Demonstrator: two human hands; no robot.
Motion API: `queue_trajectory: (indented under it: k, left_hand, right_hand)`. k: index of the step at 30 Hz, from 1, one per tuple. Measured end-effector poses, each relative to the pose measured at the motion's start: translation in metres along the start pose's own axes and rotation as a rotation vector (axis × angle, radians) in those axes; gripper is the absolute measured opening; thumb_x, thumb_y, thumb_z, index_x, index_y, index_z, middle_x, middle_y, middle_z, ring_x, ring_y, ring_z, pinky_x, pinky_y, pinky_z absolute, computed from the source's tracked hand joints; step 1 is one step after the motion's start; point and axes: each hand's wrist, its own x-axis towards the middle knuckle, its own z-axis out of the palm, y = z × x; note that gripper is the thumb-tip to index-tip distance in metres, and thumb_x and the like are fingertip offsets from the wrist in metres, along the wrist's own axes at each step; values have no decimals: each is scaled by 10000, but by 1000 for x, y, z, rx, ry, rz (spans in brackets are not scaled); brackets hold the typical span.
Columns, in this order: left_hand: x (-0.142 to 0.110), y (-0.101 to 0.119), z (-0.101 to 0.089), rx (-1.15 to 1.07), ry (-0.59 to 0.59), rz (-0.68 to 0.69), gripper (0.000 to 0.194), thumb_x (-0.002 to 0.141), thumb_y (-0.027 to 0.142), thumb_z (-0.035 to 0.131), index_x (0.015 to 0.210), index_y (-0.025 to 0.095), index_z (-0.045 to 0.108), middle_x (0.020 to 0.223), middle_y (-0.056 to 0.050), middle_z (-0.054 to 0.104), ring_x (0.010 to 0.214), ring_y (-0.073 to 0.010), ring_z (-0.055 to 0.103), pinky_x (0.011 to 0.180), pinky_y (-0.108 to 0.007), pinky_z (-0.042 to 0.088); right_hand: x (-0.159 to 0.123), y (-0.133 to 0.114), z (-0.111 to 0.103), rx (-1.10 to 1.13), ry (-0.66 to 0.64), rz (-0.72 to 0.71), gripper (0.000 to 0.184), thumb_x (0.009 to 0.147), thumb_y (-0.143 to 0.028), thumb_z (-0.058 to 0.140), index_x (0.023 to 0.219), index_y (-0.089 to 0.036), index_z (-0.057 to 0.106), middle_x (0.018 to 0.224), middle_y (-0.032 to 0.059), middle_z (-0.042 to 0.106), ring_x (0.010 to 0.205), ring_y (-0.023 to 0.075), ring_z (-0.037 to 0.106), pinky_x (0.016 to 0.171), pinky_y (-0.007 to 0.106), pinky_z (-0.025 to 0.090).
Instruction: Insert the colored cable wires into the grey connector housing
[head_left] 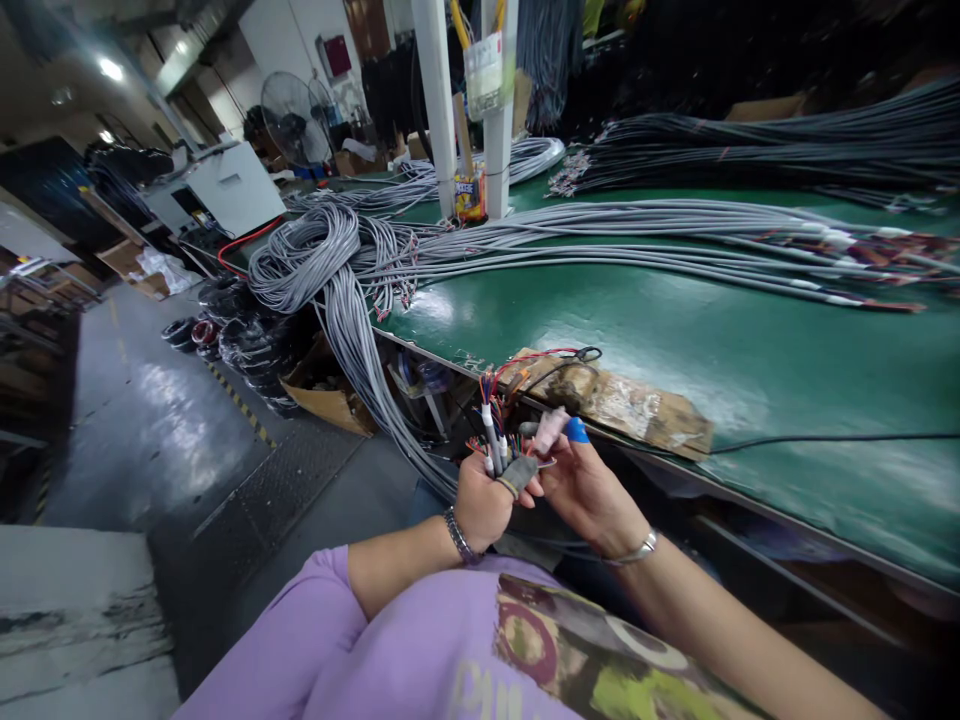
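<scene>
My left hand (484, 500) is closed around a bundle of grey cables (491, 435), with a grey sleeve on its thumb. The cable ends stand upright above the fist, with white bands and thin coloured wires (487, 385) fanning out. Close against them on the right is my right hand (592, 495), its fingers bent together near the wire tips. A pinkish-white wrap and a blue wrap (576, 430) cover two of its fingertips. Whatever lies between these fingers is too small to make out. From the left fist, the grey cables (375, 385) run back up to the table.
Beyond my hands, a taped wooden board (637, 410) with red and black leads lies at the edge of the green table (787, 370). Coiled grey cable (307, 255) hangs over the table's left corner. Black cables (750, 150) lie behind. A cardboard box (330, 390) stands below.
</scene>
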Motion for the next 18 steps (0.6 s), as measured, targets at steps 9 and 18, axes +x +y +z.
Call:
queue_trajectory:
  k: [9, 18]
  left_hand:
    - [-13, 9, -10, 97, -35, -19, 411, 750, 521, 670, 613, 135, 634, 551, -40, 631, 429, -86, 512, 447, -215, 412]
    - [-16, 17, -10, 148, -70, -32, 409, 724, 536, 670, 624, 145, 603, 544, -32, 616, 432, -87, 494, 456, -220, 408]
  right_hand:
    - [-14, -2, -8, -200, -71, 35, 339, 680, -476, 778, 745, -189, 608, 637, 8, 601, 594, 165, 564, 617, 318, 437]
    - [-16, -4, -11, -441, 4, -9, 300, 692, -438, 777, 730, -178, 631, 598, 10, 626, 565, 135, 510, 575, 280, 362]
